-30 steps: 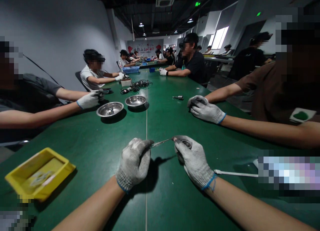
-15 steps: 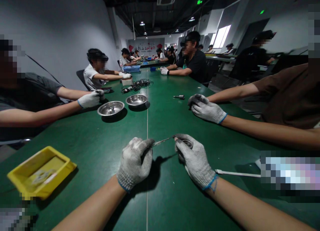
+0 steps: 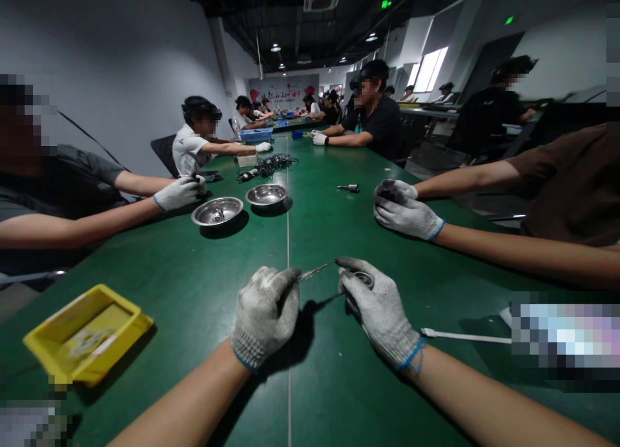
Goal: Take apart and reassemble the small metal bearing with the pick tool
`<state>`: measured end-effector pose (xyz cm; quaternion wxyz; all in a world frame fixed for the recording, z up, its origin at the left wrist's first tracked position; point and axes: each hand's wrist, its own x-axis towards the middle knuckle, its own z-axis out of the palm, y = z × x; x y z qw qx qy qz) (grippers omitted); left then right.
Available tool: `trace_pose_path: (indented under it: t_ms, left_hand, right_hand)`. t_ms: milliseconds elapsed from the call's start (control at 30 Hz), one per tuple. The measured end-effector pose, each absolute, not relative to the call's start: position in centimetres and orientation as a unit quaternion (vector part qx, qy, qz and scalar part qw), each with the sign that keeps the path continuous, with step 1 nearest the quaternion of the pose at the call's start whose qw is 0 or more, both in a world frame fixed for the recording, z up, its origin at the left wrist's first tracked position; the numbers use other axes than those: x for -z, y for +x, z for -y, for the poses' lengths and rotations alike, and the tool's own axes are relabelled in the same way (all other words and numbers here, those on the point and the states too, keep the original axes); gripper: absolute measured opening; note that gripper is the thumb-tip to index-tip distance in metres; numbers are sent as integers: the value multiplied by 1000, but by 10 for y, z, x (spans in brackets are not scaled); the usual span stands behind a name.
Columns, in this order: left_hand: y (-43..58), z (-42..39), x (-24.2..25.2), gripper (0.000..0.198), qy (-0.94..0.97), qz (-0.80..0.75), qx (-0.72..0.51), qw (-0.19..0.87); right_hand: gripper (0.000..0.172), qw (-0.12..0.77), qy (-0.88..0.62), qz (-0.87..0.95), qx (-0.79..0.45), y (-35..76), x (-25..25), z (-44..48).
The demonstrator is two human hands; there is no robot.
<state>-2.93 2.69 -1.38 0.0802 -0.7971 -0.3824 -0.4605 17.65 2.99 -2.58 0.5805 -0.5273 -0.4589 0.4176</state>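
Observation:
My left hand (image 3: 265,314), in a grey knit glove, grips a thin metal tool (image 3: 316,270) that points right and slightly up. Its tip reaches a small round metal part (image 3: 363,279) cupped in my gloved right hand (image 3: 376,310). Both hands hover just above the green table (image 3: 310,382), a little in front of me, on either side of the table's centre seam.
A yellow tray (image 3: 87,334) lies at my left. Two steel bowls (image 3: 217,210) (image 3: 266,194) stand further up the table, with a small metal piece (image 3: 349,188) and a cable tangle (image 3: 266,165) beyond. Gloved co-workers' hands (image 3: 405,216) (image 3: 177,192) rest at both sides. A white strip (image 3: 462,336) lies right.
My hands stay almost where they were, the tool's tip still at the round part. The co-worker on the right has shifted their hands slightly up the table.

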Motion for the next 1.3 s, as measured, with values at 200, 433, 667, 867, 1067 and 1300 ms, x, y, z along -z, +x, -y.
trace_pose_path:
  t_ms: [200,433,667,867,1067,1300]
  left_hand:
    - [-28,-27,14,21,-796,387,460,76]
    - [-30,-29,15,22,-789,395,467,60]
    - [-29,-30,15,20,-788,379,482,46]
    - [-29,-29,14,19,-790,367,488,43]
    - [-30,-26,13,18,-798,347,493,14]
    - [-29,-22,10,17,-803,315,505,4]
  right_hand:
    - [51,553,-552,508,-363,177,16,-26]
    - [46,544,-548,533,-345,178,18,-27]
    - [48,537,-546,532,-361,178,17,-26]
    - [48,551,-547,516,-363,177,18,-26]
    - [54,583,-523,468,-409,178,30,-31]
    - [51,572,-510,482,-425,179,30,-30]
